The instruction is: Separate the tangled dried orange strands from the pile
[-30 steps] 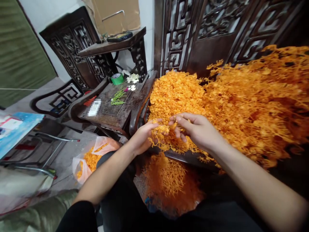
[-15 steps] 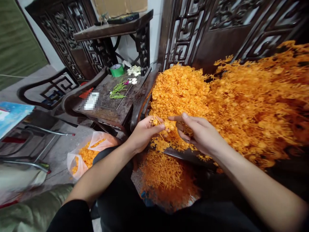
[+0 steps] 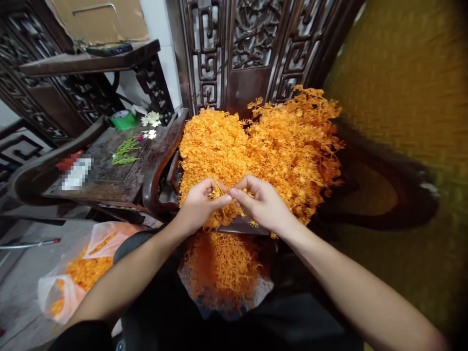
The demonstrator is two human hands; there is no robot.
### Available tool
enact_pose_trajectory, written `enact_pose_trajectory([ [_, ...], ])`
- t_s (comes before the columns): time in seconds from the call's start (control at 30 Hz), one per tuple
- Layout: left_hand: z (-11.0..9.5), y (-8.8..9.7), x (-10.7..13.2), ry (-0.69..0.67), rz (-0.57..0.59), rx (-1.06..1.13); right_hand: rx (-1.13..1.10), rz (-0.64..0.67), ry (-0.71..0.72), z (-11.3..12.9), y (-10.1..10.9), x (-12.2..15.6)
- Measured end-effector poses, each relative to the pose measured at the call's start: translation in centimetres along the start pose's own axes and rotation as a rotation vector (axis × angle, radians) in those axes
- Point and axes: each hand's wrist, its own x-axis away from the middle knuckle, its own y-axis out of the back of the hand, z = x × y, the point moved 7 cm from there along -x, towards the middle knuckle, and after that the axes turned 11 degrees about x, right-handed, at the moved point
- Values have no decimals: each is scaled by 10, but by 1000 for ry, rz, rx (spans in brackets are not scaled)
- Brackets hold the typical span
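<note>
My left hand [image 3: 199,202] is closed round a small orange plastic flower sprig [image 3: 216,191], whose thin stems show between thumb and fingers. My right hand [image 3: 261,201] pinches at the sprig's end, its fingertips meeting my left thumb. Just behind both hands rises a big heap of orange plastic flower sprigs [image 3: 215,141], with a second, taller bunch [image 3: 296,141] against it on the right. Below my hands, more orange stems [image 3: 234,263] hang or lie over a sheet between my legs; what holds them is hidden.
A thin plastic bag [image 3: 102,239] with orange pieces stands on the floor at left. On the dark wooden seat [image 3: 106,183] lie green tape [image 3: 123,120], green sprigs [image 3: 126,150] and white flowers [image 3: 150,118]. The heap's chair has a carved back [image 3: 256,34]. A yellow-brown woven surface [image 3: 402,87] is at right.
My right hand has come in to meet the left; its pointing forefinger is now bent into a pinch. The view has swung right, so the heap appears further left.
</note>
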Motion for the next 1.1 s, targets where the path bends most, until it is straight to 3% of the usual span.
enact_pose_trajectory([
  [0.07,1,-10,-2,67,52,81,-134,-18,-88,-10,26,4],
  [0.2,-2,-9,-6,171,-26,217,-332,-461,-67,-25,111,16],
  [0.27,-2,-11,-8,212,-37,263,-428,-411,-62,-31,122,17],
  [0.4,3,-22,-13,225,21,399,-504,-36,-211,-42,82,18],
  [0.53,8,-23,-12,265,2,482,-558,97,-215,-40,49,19],
  [0.67,7,-22,-8,296,-56,547,-421,43,-136,-31,42,13],
  [0.8,5,-12,-5,283,-152,609,21,-62,70,-3,35,9],
  [0.97,6,4,-5,204,-119,610,589,-50,418,28,-14,4],
  [1.1,-1,32,-9,43,-264,589,741,-56,485,32,-51,-14],
])
